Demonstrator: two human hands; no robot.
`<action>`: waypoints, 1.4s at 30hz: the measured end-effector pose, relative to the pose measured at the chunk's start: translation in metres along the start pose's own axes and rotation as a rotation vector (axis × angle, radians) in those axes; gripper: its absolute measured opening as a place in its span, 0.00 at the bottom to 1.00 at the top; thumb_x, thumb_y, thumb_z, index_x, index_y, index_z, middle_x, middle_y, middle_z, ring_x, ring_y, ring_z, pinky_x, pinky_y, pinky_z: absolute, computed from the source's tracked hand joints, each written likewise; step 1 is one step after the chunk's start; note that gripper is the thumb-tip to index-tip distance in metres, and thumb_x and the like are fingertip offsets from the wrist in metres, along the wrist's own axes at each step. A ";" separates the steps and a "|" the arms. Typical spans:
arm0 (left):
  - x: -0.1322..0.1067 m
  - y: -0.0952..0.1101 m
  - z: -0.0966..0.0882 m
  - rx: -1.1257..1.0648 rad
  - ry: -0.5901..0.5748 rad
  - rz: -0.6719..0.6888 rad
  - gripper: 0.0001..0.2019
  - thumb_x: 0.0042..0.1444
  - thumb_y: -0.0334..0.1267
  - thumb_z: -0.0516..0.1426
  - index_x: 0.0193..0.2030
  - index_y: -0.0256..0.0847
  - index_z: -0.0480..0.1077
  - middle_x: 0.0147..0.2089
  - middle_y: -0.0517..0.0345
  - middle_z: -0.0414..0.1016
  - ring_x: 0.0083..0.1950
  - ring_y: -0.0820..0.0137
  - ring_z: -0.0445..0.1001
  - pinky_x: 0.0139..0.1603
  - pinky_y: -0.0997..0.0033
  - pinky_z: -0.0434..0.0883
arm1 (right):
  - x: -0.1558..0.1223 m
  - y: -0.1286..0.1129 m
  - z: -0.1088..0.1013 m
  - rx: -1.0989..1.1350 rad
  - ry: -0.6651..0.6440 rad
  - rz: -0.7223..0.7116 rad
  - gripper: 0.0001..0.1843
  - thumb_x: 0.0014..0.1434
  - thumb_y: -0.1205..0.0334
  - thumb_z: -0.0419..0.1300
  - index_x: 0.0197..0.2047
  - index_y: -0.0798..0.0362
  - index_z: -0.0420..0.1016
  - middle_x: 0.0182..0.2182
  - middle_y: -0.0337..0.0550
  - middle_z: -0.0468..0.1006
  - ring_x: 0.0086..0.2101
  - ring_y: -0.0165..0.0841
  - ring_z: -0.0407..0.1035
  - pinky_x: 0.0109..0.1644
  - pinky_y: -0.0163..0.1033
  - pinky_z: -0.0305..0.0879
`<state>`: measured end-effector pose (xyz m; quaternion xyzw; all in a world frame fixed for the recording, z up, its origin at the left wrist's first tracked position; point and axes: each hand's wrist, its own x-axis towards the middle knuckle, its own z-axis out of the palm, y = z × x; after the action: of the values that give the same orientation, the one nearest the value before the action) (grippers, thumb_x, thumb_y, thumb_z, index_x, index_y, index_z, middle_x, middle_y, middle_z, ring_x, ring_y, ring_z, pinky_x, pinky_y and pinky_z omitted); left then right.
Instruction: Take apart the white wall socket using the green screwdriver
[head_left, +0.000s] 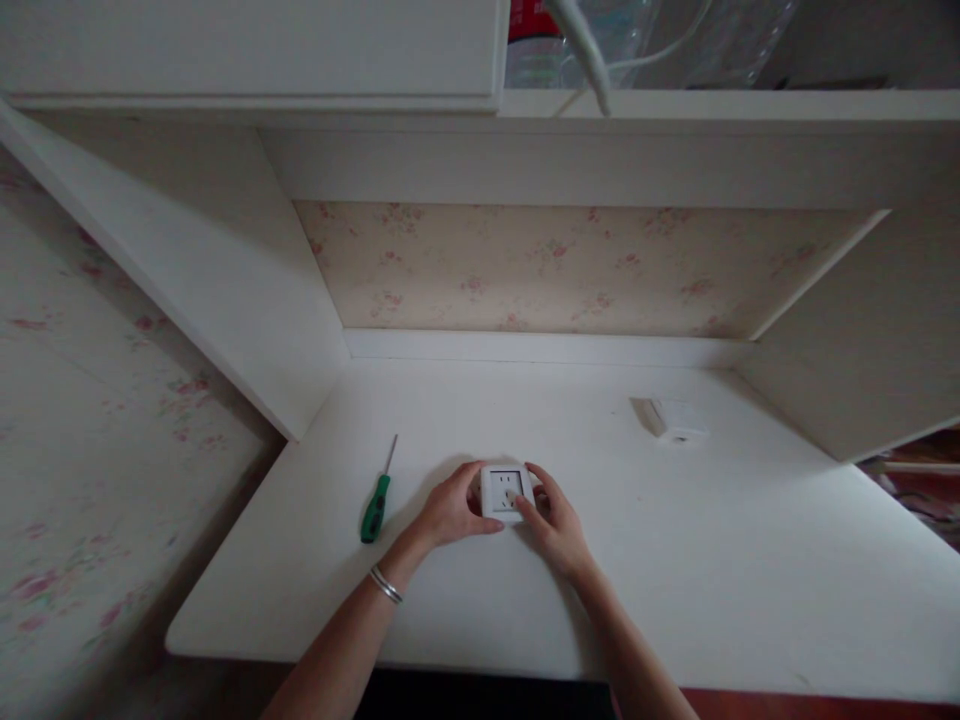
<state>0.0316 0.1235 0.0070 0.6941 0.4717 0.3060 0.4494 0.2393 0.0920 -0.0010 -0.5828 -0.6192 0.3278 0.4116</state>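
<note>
A white wall socket plate (505, 488) lies face up on the white desk (720, 560), near its middle. My left hand (450, 508) grips its left side with curled fingers. My right hand (555, 522) holds its right side, thumb pressed on the front face. A silver bracelet (385, 584) sits on my left wrist. A screwdriver with a green handle (376, 503) lies on the desk just left of my left hand, its tip pointing away from me.
A small white box-like part (675, 420) rests on the desk at the back right. Floral wallpaper (555, 265) covers the back wall. A shelf above (720, 105) carries clear bottles and a white cable. Cabinet panels close in both sides.
</note>
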 end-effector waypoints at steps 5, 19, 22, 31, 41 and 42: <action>0.001 -0.003 0.004 -0.082 0.065 0.041 0.41 0.36 0.42 0.69 0.59 0.45 0.59 0.57 0.48 0.64 0.39 0.67 0.72 0.38 0.68 0.71 | -0.002 0.002 -0.002 0.079 -0.007 0.032 0.26 0.62 0.48 0.49 0.59 0.51 0.62 0.36 0.43 0.76 0.36 0.35 0.70 0.42 0.38 0.65; 0.045 -0.013 -0.124 0.533 0.438 -0.129 0.34 0.42 0.56 0.62 0.53 0.39 0.64 0.50 0.50 0.65 0.48 0.61 0.68 0.48 0.67 0.66 | -0.003 0.007 0.001 -0.043 0.092 0.064 0.22 0.65 0.49 0.42 0.51 0.51 0.68 0.43 0.46 0.75 0.42 0.36 0.69 0.45 0.39 0.63; 0.054 -0.030 -0.151 0.637 0.467 -0.284 0.38 0.39 0.62 0.60 0.54 0.39 0.64 0.53 0.47 0.64 0.49 0.57 0.69 0.47 0.65 0.65 | -0.003 0.008 0.002 -0.052 0.105 0.050 0.22 0.65 0.50 0.42 0.51 0.51 0.68 0.44 0.46 0.75 0.43 0.36 0.68 0.46 0.39 0.62; 0.078 -0.054 -0.181 0.095 0.514 -0.634 0.33 0.34 0.70 0.56 0.32 0.37 0.69 0.40 0.43 0.73 0.43 0.51 0.72 0.34 0.63 0.66 | -0.001 0.008 0.003 -0.067 0.098 0.038 0.22 0.65 0.50 0.41 0.46 0.52 0.70 0.42 0.46 0.75 0.41 0.36 0.68 0.46 0.38 0.61; 0.083 -0.054 -0.202 -0.146 0.410 -0.712 0.31 0.53 0.63 0.42 0.27 0.34 0.68 0.25 0.49 0.72 0.22 0.71 0.67 0.20 0.75 0.62 | -0.002 -0.001 0.002 -0.037 0.101 0.043 0.23 0.65 0.48 0.41 0.39 0.51 0.72 0.34 0.46 0.76 0.34 0.36 0.69 0.39 0.37 0.62; 0.081 -0.055 -0.201 -0.114 0.423 -0.709 0.30 0.53 0.62 0.43 0.27 0.35 0.67 0.25 0.50 0.71 0.23 0.71 0.68 0.21 0.74 0.63 | -0.002 -0.001 0.002 -0.039 0.104 0.043 0.23 0.65 0.48 0.41 0.39 0.52 0.72 0.33 0.45 0.76 0.34 0.36 0.69 0.39 0.37 0.62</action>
<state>-0.1300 0.2749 0.0394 0.3843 0.7458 0.2940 0.4579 0.2371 0.0898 -0.0013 -0.6203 -0.5905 0.2936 0.4245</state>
